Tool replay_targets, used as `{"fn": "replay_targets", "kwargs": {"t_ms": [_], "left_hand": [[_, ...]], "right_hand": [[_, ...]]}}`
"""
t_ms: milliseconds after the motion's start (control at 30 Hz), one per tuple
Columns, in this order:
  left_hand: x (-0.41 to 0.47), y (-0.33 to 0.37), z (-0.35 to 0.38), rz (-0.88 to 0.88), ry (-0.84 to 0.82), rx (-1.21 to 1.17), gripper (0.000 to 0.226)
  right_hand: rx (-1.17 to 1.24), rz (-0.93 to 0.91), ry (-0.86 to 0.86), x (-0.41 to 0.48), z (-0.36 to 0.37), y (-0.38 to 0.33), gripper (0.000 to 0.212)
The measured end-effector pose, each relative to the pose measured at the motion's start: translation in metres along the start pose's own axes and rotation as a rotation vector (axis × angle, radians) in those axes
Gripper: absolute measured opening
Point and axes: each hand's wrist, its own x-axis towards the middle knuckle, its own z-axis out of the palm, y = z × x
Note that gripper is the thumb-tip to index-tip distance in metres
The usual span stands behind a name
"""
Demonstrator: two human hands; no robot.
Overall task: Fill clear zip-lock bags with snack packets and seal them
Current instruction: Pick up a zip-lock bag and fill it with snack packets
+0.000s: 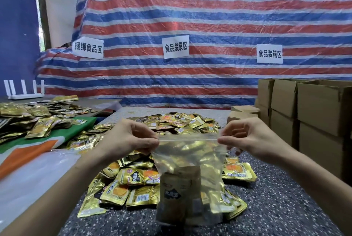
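We hold a clear zip-lock bag [190, 159] up by its top corners, left hand [131, 136] and right hand [245, 136] each pinching one end of the zip strip.
The bag hangs between our hands above the speckled table [285, 207], over a heap of gold snack packets [129, 184] that shows through the film. A few bagged packets [179, 195] sit in its lower half, dulled by the plastic. Cardboard boxes [320, 113] stand stacked to the right, and a pile of empty bags [38, 174] lies at left.
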Motion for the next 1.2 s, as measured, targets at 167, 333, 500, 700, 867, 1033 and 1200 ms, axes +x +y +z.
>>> {"fn": "replay_targets", "kwargs": {"t_ms": [167,333,500,700,867,1033,1200], "left_hand": [[0.000,-0.003,0.005,-0.059,-0.001,-0.026,0.020],[-0.005,0.002,0.007,0.052,0.118,0.002,0.021],[-0.004,0.007,0.014,0.178,0.165,0.120,0.006],[-0.007,0.013,0.018,0.221,0.140,0.116,0.006],[-0.012,0.010,0.013,0.206,0.155,0.062,0.018],[-0.016,0.007,0.018,0.200,0.091,0.111,0.017],[-0.018,0.006,0.028,0.269,0.214,0.131,0.009]], "right_hand": [[-0.114,-0.061,0.052,-0.001,0.004,-0.008,0.023],[-0.164,-0.028,0.082,0.002,0.006,-0.008,0.014],[-0.442,-0.184,0.020,0.016,0.023,-0.038,0.062],[-0.560,-0.322,-0.106,0.040,0.064,-0.078,0.020],[-0.526,-0.333,-0.120,0.042,0.072,-0.082,0.007],[-0.688,-0.350,-0.089,0.042,0.082,-0.079,0.009],[-0.628,-0.321,-0.083,0.040,0.085,-0.078,0.010]]}}
